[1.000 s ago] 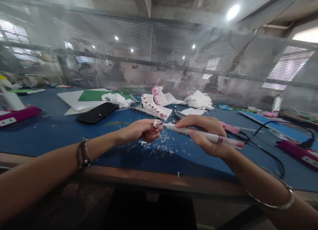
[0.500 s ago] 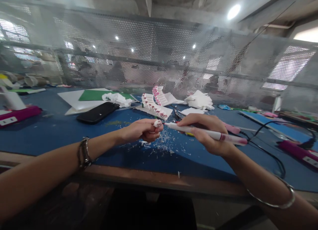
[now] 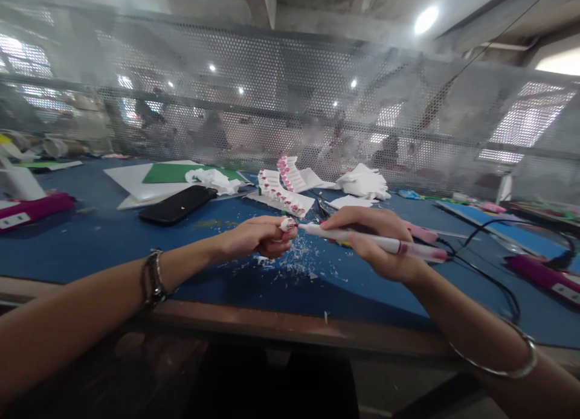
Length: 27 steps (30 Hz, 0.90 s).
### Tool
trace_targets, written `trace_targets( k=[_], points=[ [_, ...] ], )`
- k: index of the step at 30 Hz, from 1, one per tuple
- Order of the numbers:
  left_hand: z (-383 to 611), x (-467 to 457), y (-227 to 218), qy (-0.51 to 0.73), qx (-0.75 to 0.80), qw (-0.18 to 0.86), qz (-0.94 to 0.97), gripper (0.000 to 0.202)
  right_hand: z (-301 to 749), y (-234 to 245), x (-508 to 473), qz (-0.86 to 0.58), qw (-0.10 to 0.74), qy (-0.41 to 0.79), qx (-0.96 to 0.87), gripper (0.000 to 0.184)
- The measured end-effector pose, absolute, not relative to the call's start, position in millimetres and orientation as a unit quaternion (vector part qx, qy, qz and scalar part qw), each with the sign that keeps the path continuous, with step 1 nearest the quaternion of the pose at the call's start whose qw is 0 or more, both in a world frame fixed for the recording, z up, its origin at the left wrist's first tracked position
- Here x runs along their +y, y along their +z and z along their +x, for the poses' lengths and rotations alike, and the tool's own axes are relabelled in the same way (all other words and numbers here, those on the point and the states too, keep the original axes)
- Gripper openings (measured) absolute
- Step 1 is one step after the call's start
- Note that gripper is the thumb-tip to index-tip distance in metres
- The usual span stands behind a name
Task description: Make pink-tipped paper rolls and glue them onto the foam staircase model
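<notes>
Pen held at a small white piece above a blue counter

Taking the person's hands as the dial's centre, straight ahead as 12: the left hand, reaching in from 8 o'clock, pinches the dark-red-marked piece in its fingers, the others curled under. The right hand, from 4 o'clock, has its fingers closed round the pen, tip at the piece's edge; I cannot tell whether they touch. Over the last second the pen has settled slightly flatter, and a sliver of yellow has come into view under the right hand; the piece is in the same grip, so the pen's work seems centred on it. White scraps litter the counter beneath. Folded white strips with red-marked edges stand at 12, a black phone-like slab lies at 10, crumpled white paper at 1
</notes>
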State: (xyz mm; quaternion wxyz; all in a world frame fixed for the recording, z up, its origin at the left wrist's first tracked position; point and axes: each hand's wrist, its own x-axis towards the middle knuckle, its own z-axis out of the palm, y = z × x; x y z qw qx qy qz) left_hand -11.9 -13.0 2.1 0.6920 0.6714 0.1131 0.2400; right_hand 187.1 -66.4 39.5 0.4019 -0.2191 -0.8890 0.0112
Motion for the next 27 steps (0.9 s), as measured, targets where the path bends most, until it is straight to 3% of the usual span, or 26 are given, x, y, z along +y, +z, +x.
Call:
trace_targets(
  k=[27],
  points=[
    [-12.4, -11.4, -0.5, 0.227, 0.092, 0.69, 0.682, 0.011, 187.7, 40.2, -68.1, -0.218, 0.404, 0.011, -0.889, 0.021]
  ],
)
